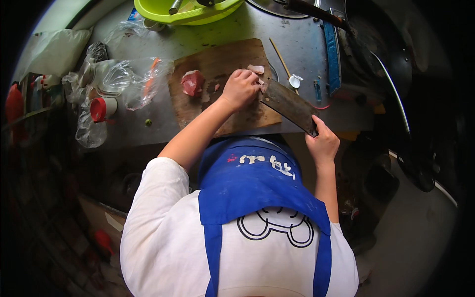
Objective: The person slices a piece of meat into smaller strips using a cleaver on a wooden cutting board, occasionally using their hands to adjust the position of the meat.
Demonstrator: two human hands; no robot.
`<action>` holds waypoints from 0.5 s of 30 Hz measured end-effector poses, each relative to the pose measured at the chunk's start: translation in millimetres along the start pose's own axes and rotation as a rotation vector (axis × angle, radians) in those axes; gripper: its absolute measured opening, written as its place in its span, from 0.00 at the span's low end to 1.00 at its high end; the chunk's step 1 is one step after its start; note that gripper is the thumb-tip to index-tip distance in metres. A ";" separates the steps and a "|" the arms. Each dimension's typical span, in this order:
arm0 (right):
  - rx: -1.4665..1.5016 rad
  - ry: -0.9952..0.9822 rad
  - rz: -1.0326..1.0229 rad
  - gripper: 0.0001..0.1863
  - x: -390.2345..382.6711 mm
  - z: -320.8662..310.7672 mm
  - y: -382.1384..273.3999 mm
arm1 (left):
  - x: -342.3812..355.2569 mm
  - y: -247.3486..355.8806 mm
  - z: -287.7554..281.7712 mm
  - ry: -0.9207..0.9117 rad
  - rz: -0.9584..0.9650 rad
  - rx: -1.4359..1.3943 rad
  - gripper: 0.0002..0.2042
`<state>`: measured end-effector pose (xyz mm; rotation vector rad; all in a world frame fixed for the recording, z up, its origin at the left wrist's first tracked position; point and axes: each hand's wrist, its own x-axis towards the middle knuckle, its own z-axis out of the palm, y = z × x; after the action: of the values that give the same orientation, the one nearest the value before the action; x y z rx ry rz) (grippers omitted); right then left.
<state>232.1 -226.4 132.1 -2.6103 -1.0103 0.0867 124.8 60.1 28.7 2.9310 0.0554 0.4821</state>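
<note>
My right hand (322, 141) is closed round the handle of a dark, wide-bladed cleaver (291, 105). The blade slants up and left over the right side of a worn wooden cutting board (198, 116). At the blade's far end, my left hand (241, 88) has its fingers curled in on a small pinkish piece of meat (262, 87), mostly hidden by the fingers. A pale strip of meat or fat (256, 69) lies just beyond the fingertips. A larger red chunk of meat (192, 82) rests on the board's left side, with a small scrap (216, 87) beside it.
Clear plastic bags (121, 79) and a jar with a red lid (102, 109) crowd the left of the metal counter. A lime-green basin (190, 15) stands at the back. Right of the board lie a thin stick (280, 57) and a white spoon (296, 81); a dark wok (391, 44) sits farther right.
</note>
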 end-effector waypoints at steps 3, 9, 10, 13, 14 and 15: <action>0.074 -0.012 0.022 0.21 -2.9 4.1 -10.2 | -16.5 -17.8 -27.3 0.099 -0.235 -0.171 0.10; 0.256 -0.205 0.136 0.19 -4.8 9.8 -30.1 | -94.6 -72.6 -47.5 0.047 -0.965 0.078 0.32; 0.261 -0.213 0.103 0.19 -1.9 12.6 -34.0 | -95.8 -80.2 -47.8 -0.002 -1.008 -0.031 0.32; 0.279 -0.258 0.051 0.18 6.6 19.4 -49.6 | -94.2 -88.8 -53.8 -0.113 -1.055 -0.282 0.31; 0.289 -0.290 0.057 0.18 10.6 19.4 -57.3 | -94.2 -90.1 -58.3 -0.122 -1.030 -0.304 0.31; 0.296 -0.322 0.060 0.18 14.0 19.3 -62.4 | -91.3 -88.4 -63.8 -0.128 -1.008 -0.328 0.30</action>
<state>199.1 -168.5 135.7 -2.3963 -0.9353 0.6382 17.0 151.6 44.2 2.2064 1.2116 0.1093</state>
